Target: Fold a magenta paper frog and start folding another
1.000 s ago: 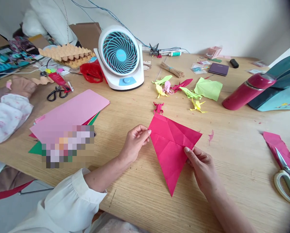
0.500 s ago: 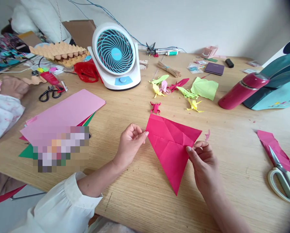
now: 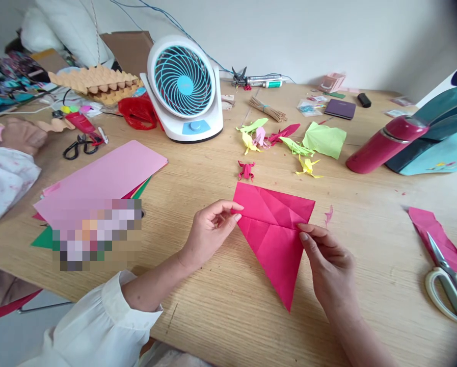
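I see the lower tip of the pinkish-red sheet now hangs farther to the right, and the top edge runs more level, its right corner higher than before. On the left hand, the index finger now reaches over the sheet's front; on the right hand, it now stretches onto the front too, above the thumb

Creased red paper (point downward)

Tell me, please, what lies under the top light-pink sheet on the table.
Under the light-pink sheet, green paper pokes out, along with a red edge. What lies beneath its middle is covered, and a pixelated patch hides its near end.
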### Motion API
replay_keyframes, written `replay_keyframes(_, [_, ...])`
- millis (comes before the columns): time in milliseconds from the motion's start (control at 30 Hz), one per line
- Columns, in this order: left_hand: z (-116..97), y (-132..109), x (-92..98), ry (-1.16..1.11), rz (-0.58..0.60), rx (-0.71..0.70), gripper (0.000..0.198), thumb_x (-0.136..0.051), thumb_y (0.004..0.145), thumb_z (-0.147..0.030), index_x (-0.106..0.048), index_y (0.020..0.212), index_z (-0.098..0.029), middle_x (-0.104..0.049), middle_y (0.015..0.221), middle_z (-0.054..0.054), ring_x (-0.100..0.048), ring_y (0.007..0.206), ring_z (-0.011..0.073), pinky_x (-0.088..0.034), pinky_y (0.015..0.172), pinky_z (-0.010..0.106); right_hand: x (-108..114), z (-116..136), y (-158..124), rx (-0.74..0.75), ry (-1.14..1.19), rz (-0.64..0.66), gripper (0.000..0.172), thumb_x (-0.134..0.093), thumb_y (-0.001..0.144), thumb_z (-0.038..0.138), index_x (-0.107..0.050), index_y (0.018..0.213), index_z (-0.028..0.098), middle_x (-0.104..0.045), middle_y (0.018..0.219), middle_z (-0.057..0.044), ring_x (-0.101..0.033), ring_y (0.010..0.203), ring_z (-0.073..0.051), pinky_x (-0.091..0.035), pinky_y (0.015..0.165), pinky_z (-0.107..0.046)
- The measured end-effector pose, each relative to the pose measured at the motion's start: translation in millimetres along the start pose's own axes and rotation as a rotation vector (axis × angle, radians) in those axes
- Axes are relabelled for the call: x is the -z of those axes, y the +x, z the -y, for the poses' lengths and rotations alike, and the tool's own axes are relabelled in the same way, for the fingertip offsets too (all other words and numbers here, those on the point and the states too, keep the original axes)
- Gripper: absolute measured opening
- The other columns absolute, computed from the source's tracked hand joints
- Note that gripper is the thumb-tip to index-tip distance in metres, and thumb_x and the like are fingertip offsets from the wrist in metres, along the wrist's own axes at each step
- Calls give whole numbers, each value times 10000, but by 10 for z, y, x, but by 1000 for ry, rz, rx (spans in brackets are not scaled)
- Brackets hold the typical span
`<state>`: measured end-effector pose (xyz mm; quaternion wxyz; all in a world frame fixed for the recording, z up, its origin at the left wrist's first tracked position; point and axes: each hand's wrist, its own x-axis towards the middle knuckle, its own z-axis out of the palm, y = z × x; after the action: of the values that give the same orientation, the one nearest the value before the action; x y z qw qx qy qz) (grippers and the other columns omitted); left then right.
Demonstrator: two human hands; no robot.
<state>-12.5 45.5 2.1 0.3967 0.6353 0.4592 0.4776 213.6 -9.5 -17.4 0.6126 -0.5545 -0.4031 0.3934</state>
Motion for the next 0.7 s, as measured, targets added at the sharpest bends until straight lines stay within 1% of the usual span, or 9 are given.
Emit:
replay_keyframes(100, [45, 10, -6, -41, 58, 39, 153, -684, 840, -243, -712, 982, -192, -706, 922, 36, -611, 765, 128, -460, 664, 220, -2, 1, -2, 11, -11, 20, 151, -763, 804, 350, -769, 941, 288, -740, 950, -23, -636, 915, -182, -510, 818, -304])
replay_keyframes(233, [44, 19, 1, -23, 48, 58, 149, -696, 819, -232, -718, 960, -188, -712, 887, 33, -606, 723, 119, -456, 633, 213, -4, -13, 5, -8, 18, 103, 197, -772, 801, 323, -757, 996, 304, -741, 975, -18, -642, 901, -166, -526, 787, -277])
replay_keyframes(300, [27, 19, 5, -8, 45, 57, 152, -700, 813, -226, -722, 960, -191, -716, 897, 31, -599, 709, 113, -448, 621, 210, 0, -25, 14, -24, 21, 122, 222, -775, 800, 309, -748, 1021, 307, -740, 985, -15, -638, 892, -154, -523, 774, -256])
replay_keyframes(533, [-34, 16, 28, 45, 49, 61, 192, -717, 801, -216, -736, 991, -197, -726, 886, 17, -528, 614, 87, -414, 588, 212, 33, -51, 16, -40, 1, 121, 241, -778, 803, 300, -741, 1041, 309, -724, 1016, -8, -614, 876, -129, -501, 777, -230])
replay_keyframes(700, [-71, 35, 58, 76, 41, 36, 220, -727, 795, -216, -736, 1015, -205, -739, 940, 18, -558, 676, 99, -442, 660, 222, 35, -42, 4, -27, 2, 94, 232, -788, 791, 302, -749, 1020, 308, -725, 966, -9, -597, 830, -132, -495, 743, -236])
